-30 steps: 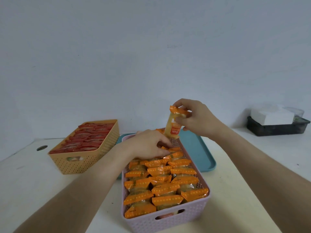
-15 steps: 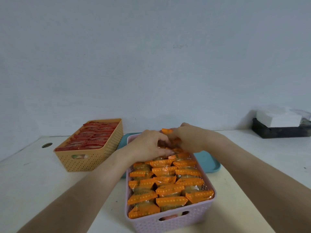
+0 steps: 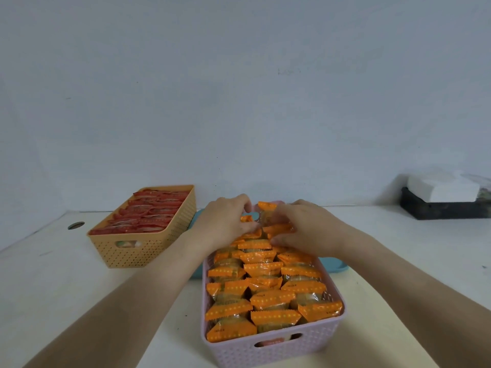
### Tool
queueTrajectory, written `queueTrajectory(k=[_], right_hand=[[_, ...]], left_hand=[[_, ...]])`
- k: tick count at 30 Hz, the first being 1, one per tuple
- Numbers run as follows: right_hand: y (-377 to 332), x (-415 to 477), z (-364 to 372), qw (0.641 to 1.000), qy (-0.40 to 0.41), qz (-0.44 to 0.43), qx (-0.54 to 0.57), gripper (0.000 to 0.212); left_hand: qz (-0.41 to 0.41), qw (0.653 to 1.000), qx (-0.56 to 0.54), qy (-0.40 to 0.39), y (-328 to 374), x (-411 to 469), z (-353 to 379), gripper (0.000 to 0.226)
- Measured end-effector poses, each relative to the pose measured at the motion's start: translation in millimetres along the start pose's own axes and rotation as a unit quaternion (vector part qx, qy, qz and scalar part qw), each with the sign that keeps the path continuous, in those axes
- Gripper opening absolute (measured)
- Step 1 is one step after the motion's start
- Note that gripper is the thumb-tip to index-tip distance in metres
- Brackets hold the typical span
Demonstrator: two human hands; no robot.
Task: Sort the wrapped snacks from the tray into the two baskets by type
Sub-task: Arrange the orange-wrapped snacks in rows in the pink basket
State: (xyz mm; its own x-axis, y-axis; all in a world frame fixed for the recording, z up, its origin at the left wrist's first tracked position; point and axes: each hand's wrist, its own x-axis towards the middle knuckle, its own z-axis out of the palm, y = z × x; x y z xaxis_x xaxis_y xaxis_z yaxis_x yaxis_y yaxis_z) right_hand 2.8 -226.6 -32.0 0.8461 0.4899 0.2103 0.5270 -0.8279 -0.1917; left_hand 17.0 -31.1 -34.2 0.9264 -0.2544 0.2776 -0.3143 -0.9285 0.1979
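Observation:
A pink basket [image 3: 276,349] in front of me is packed with rows of orange-wrapped snacks [image 3: 263,269]. Both hands work at its far end. My right hand [image 3: 305,229] pinches one orange snack [image 3: 267,212] that stands upright among the back rows. My left hand [image 3: 225,221] presses on the neighbouring orange packets beside it, fingers curled over them. An orange basket [image 3: 143,251] at the left holds red-wrapped snacks [image 3: 148,216]. The teal tray [image 3: 333,265] lies under and behind the pink basket, mostly hidden.
A black tray [image 3: 441,212] with a white block [image 3: 443,188] on it stands at the far right against the wall. A round hole [image 3: 76,225] is in the white tabletop at the left. The wall rises right behind the baskets.
My right hand brought the orange snack down from the air into the far end of the pink basket. My left hand stayed on the back packets. The view shifted slightly.

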Motion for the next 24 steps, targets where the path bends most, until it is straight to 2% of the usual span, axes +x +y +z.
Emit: queueTrajectory(k=[3,5,7,9,11,13,19,24], right_hand=[[0.6,3.0,0.0,1.0,0.004,0.007,-0.029,0.048],[1.0,7.2,-2.6,1.0,0.026,0.014,-0.001,0.045],[5.8,17.1,-2.7,0.995,0.082,0.033,0.056,0.033],[10.8,28.4,-1.3,0.988,0.115,0.065,0.079,0.027],[12.2,37.8,2.1,0.991,0.097,0.067,0.067,0.026],[10.4,44.9,5.0,0.997,0.063,0.051,0.017,0.027],[8.4,51.9,3.0,0.999,0.006,0.015,-0.048,0.021],[8.1,39.1,-4.7,0.997,0.055,0.022,-0.047,0.025]], left_hand=[[-0.018,0.998,0.025,0.051,7.0,8.3,-2.0,0.031],[-0.02,0.996,0.05,0.065,10.2,13.1,-2.7,0.036],[-0.012,0.998,0.052,0.028,10.9,14.0,0.1,0.041],[-0.005,1.0,0.011,-0.019,9.7,11.1,3.8,0.042],[0.001,0.998,-0.068,-0.013,3.6,5.7,5.2,0.036],[0.018,0.992,-0.125,0.027,-4.5,-1.4,3.3,0.032],[0.002,0.998,-0.055,0.02,-8.7,-23.9,3.4,0.03],[-0.009,0.998,-0.04,0.055,-9.9,-23.2,6.0,0.024]])
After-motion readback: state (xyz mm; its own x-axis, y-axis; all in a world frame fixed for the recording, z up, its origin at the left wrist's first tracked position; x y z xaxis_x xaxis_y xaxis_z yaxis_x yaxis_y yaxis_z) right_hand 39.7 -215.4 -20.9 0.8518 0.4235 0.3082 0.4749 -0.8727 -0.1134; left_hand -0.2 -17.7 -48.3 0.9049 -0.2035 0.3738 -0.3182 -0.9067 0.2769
